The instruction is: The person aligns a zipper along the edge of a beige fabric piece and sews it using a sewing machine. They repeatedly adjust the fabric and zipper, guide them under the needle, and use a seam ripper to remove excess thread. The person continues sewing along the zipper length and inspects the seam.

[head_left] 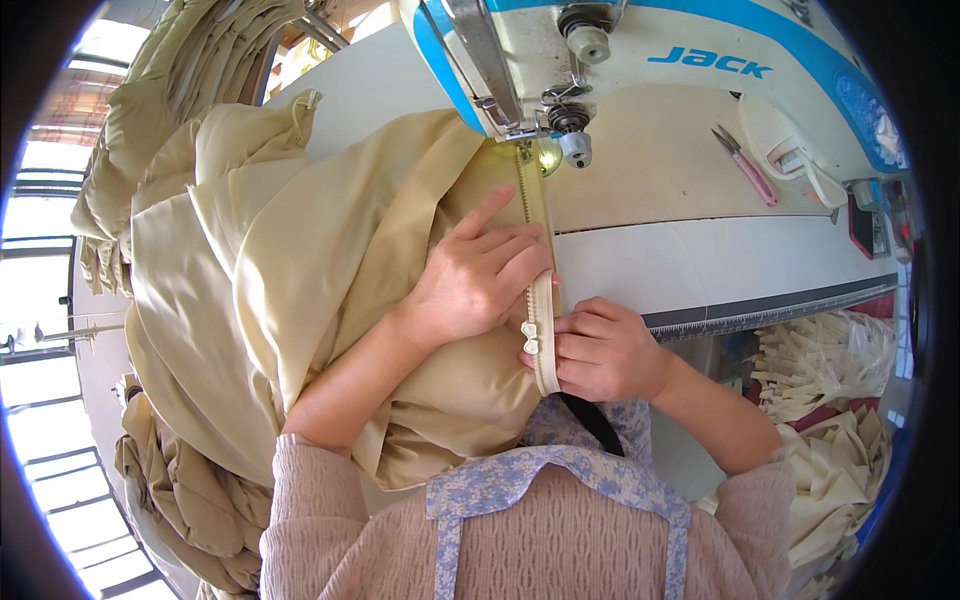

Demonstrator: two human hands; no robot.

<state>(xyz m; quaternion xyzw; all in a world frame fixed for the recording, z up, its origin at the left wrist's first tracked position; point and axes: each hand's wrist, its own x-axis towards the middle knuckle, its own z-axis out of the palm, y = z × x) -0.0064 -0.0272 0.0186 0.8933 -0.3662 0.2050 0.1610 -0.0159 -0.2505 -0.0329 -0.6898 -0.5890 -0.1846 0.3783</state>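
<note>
A beige satin garment piece (pixel 320 260) spreads over the table to my left, under the presser foot of a white and blue sewing machine (pixel 690 45). Along its right edge runs a cream zipper (pixel 545 310), with a pale slider and pull (pixel 531 338) near its lower end. My left hand (pixel 480 265) rests on the cloth beside the zipper, index finger stretched toward the needle, the other fingers bent over the tape. Lower down, my right hand (pixel 605 350) pinches the zipper tape at the garment's edge; its fingertips are partly hidden behind the tape.
Pink-handled thread snips (pixel 747 168) lie on the machine bed at the right. A ruler strip (pixel 760 318) lines the table's front edge. Bundled zippers (pixel 825 360) and cream cloth pieces (pixel 835 480) sit at lower right. Padded beige garments (pixel 190 480) are heaped at left.
</note>
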